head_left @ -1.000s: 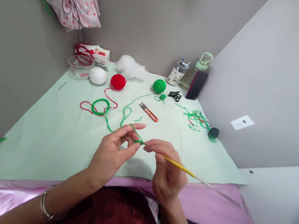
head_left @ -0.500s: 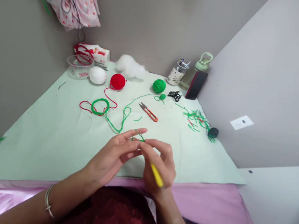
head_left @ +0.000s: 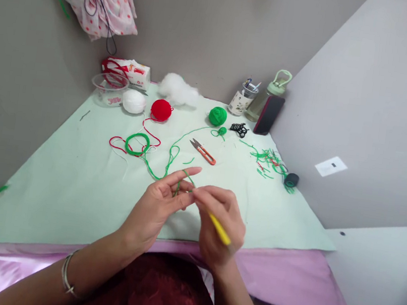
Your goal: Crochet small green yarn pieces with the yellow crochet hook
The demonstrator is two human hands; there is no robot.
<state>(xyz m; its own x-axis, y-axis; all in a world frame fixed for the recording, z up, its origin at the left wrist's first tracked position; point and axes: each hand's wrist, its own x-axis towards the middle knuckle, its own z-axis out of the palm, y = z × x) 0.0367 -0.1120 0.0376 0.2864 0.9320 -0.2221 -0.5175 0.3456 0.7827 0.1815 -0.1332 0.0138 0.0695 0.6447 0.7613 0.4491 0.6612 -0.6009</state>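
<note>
Above the table's near edge, my left hand [head_left: 161, 204] pinches green yarn [head_left: 189, 178] between thumb and fingers, with a strand running over its raised forefinger. My right hand [head_left: 220, 220] is closed around a crochet hook [head_left: 221, 229] with a yellow handle; its tip is hidden at the fingertips, which meet those of the left hand. The strand leads back across the table past a loose green coil [head_left: 137, 144] and toward a green yarn ball [head_left: 217, 116]. Beyond my hands lie orange thread snips [head_left: 203, 152].
A red yarn ball [head_left: 161, 110], white yarn ball [head_left: 134, 102] and white stuffing [head_left: 178, 89] lie at the back. A clear tub [head_left: 109, 91] stands left. Rightward are a pen cup [head_left: 242, 100], bottle [head_left: 265, 98], phone [head_left: 269, 115], black clip [head_left: 239, 130], yarn scraps [head_left: 268, 160] and tape roll [head_left: 291, 180].
My right hand has shifted slightly right and down with the hook. My left thumb and fingers have changed position around the yarn, and the strand over the forefinger stands more open.
</note>
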